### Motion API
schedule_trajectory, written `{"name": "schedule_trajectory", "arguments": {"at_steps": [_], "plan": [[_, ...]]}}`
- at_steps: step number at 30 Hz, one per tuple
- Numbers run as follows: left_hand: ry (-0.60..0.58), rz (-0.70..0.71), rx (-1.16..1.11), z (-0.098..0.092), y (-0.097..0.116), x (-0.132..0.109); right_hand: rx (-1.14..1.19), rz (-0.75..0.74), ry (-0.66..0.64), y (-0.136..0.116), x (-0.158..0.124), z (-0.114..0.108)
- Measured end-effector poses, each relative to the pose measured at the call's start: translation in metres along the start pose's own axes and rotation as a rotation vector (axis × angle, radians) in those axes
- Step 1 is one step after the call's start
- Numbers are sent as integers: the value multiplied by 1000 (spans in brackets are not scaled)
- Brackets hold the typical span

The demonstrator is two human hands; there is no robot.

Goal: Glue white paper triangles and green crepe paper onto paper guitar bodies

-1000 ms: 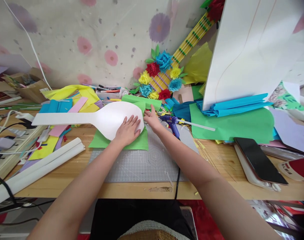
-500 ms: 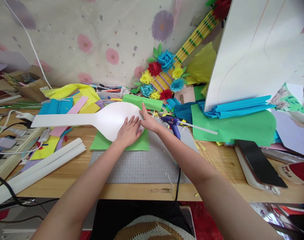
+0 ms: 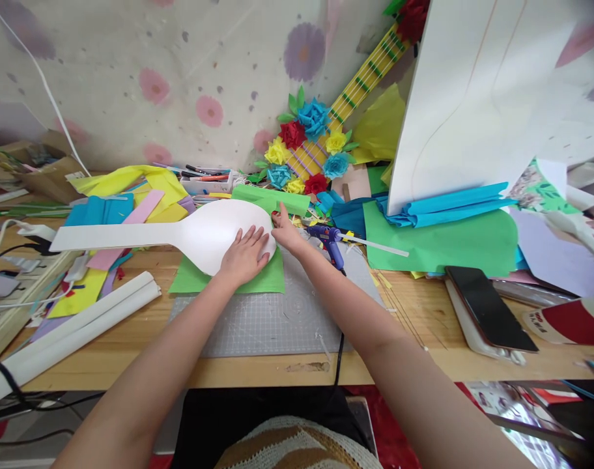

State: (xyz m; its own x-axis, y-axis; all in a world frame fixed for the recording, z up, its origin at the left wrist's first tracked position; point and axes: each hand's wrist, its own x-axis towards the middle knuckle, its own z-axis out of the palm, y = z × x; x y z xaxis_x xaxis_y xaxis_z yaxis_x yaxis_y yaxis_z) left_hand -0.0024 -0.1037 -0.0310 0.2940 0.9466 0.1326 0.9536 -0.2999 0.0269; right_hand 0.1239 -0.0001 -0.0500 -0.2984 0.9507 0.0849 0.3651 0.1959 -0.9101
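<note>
A white lute-shaped board point(image 3: 204, 225) with a long neck lies over a sheet of green crepe paper point(image 3: 258, 284) on a grey cutting mat point(image 3: 272, 326). My left hand point(image 3: 247, 254) rests flat on the board's round end, fingers spread. At that end's right edge is my right hand point(image 3: 288, 233), its index finger stretched out away from me. Its other fingers are partly hidden against the board's edge, where the paper runs underneath. Just right of this hand lies a purple hot glue gun point(image 3: 329, 242) with a glue stick in its back.
A yellow paper guitar point(image 3: 307, 153) with paper flowers leans on the wall. Right of it stands a large white board point(image 3: 453, 104). A phone point(image 3: 490, 306) and a paper cup point(image 3: 565, 322) are at right; a white roll point(image 3: 82, 326) and power strip point(image 3: 23, 293) at left.
The whole view has shifted slightly, so things appear a little further left. My left hand stays flat on the board. My right hand remains at its edge, with only a slight change in finger pose.
</note>
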Motion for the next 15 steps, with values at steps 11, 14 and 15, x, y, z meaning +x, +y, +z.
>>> {"name": "schedule_trajectory", "arguments": {"at_steps": [11,14,15], "plan": [[7,-42,9,1,1,1,102,-10,-132,4,-6,-6],[15,-44,4,1,2,1,120,-6,-150,3,-19,-6],[20,-43,5,1,2,1,109,-10,-151,1,-25,-6]]}}
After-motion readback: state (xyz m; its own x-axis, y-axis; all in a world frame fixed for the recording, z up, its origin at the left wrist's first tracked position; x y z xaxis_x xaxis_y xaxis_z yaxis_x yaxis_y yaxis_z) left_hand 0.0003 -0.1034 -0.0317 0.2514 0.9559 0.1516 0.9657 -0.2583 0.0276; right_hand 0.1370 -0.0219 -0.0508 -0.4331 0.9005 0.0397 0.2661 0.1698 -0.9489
